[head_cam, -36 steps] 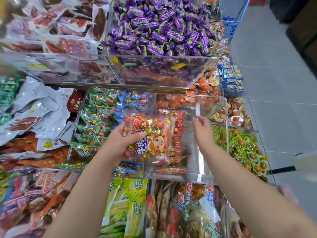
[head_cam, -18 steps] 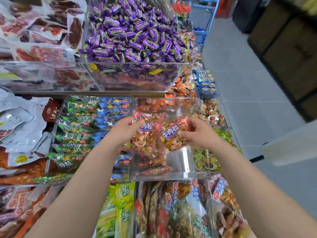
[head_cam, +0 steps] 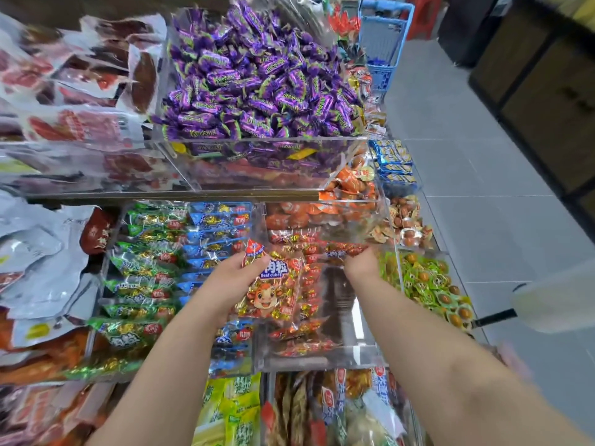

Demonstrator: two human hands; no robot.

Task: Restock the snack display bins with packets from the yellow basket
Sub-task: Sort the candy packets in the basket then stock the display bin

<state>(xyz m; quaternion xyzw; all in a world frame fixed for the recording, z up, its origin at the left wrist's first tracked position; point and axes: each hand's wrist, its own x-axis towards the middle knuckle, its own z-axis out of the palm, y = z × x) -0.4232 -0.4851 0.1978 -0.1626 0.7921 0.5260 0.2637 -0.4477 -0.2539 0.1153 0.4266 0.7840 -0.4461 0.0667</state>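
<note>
My left hand (head_cam: 230, 278) grips a stack of red beef cube packets (head_cam: 270, 292) with a cartoon cow, held over the left edge of a clear acrylic bin (head_cam: 351, 352). My right hand (head_cam: 360, 263) reaches into the far end of that bin and holds another red packet (head_cam: 344, 251) down among the packets lying there. Several red packets line the bin's left side; its right half shows bare floor. The yellow basket is not in view.
Clear bins surround it: green and blue packets (head_cam: 167, 259) to the left, purple candies (head_cam: 257, 82) above, orange snacks (head_cam: 341, 201) behind, green egg packs (head_cam: 431, 284) to the right. A blue basket (head_cam: 384, 43) stands on the tiled aisle floor at right.
My right hand took a packet from the stack in my left hand and carried it forward into the far end of the bin. The left hand stayed in place with the remaining packets.
</note>
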